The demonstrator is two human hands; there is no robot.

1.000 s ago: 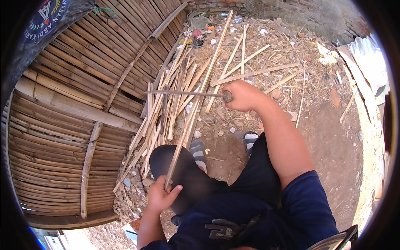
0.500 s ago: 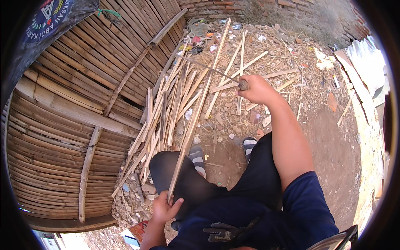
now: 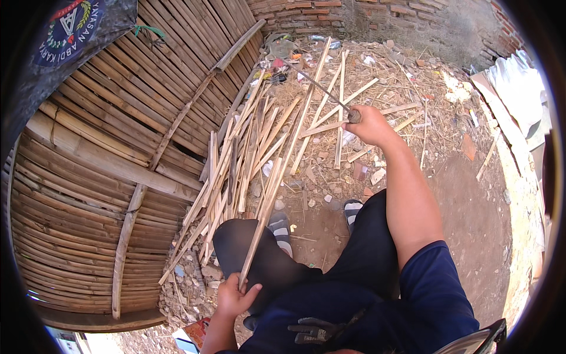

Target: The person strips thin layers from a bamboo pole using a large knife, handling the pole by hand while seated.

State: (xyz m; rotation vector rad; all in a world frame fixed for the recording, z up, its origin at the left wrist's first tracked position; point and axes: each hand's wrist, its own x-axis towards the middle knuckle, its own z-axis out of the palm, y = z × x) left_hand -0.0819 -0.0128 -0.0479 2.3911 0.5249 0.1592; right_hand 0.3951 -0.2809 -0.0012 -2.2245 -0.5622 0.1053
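My left hand (image 3: 234, 296) grips the near end of a long pale bamboo strip (image 3: 254, 243), beside my left thigh. From there the strip slants away over my left knee, toward the far rubble. In my right hand (image 3: 372, 127), held out ahead at arm's length, is the dark handle of a long knife (image 3: 323, 90). Its thin blade, seen nearly edge-on, points far left and crosses over the far part of the strip in this view; whether the two touch I cannot tell. A pile of split strips (image 3: 234, 159) lies left of my left foot.
A bamboo-slat wall (image 3: 88, 147) rises on the left, with a dark printed banner (image 3: 73, 35) at its upper corner. Rubble and litter (image 3: 365, 65) cover the ground up to a brick wall (image 3: 330, 15). Pale sheeting (image 3: 522, 88) stands at the right.
My right hand has moved slightly right, and the knife blade has swung so its tip lies farther right. The bamboo strip's far end sits a little lower in view. My left hand keeps its grip.
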